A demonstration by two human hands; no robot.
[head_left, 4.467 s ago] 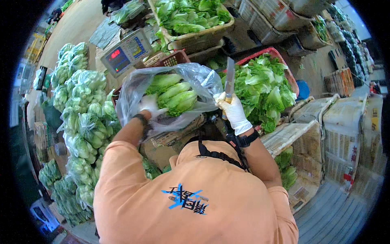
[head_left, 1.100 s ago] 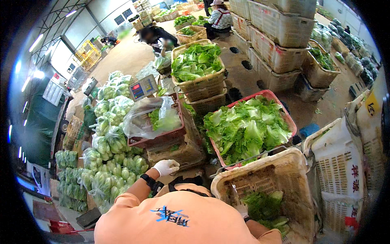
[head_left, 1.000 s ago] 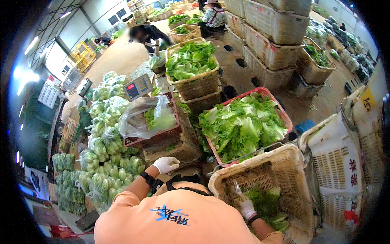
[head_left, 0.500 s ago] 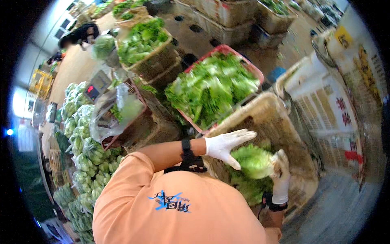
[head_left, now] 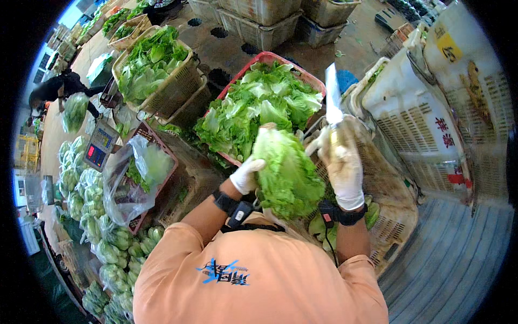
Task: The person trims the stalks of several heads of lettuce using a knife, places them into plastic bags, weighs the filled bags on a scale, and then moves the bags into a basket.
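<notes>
My left hand, in a white glove, grips a head of green lettuce near its stem end. The stem points away from me and the frilly leaves hang toward my body. Just to the right, my gloved right hand is closed round a knife, its broad pale blade pointing up and away. Beyond the lettuce is a red crate heaped with loose lettuce leaves. Beneath my right forearm, a worn yellowish crate holds some green leaves.
To the left are a scale, a clear plastic bag over a dark red crate, and many bagged green vegetables. A lettuce-filled crate stands beyond. White sacking lines the right. A person works at far left.
The lettuce has come up from the yellowish crate, from my right hand to my left. My spread left hand has closed on it. The knife now shows in my raised right hand.
</notes>
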